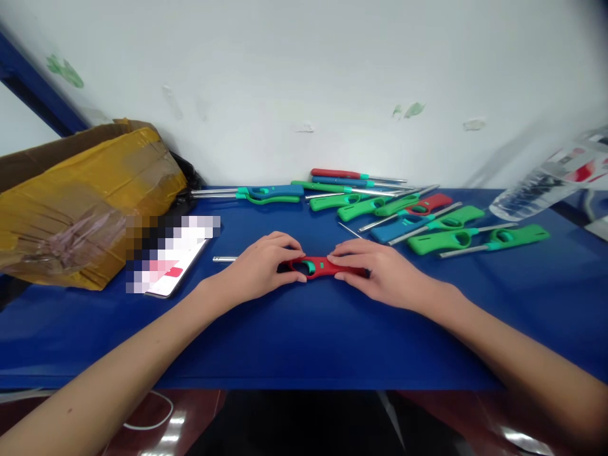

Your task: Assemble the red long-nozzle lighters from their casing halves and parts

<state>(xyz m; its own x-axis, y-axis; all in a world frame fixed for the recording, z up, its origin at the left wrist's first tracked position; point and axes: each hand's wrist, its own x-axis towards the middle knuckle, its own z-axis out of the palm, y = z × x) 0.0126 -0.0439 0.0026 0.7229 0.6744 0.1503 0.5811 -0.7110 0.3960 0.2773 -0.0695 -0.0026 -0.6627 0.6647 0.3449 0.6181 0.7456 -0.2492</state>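
Between my two hands, just above or on the blue table (can't tell if it's lifted), sits the red lighter, lying crosswise, rod pointing out past my left side. Left hand: partly closed, thumb and fingers pinching the front end by the trigger opening. Right hand: same sort of pinch, thumb on the near edge, fingers over the far edge of the handle. Neither palm wraps it; both grips are fingertip ones

Handling, my guess: light, stiff hard-plastic body, smooth enough to slide a bit if pinched loosely. Metal rod sticks out beyond my left hand, thin, probably rigid, poor place to grab as it could twist the body round. Teal trigger shows in the opening between my hands; likely gives under pressure, so fingers belong outside it. Best hold: broad handle under my right fingers, with my left steadying the front. Not very fragile, I'd say, but squeezing hard gains nothing

Beyond my right hand: loose spread of other lighters, mostly green, some overlapping. Straight beyond my left hand: blue-and-green lighters. Left of my left hand: phone, then taped box
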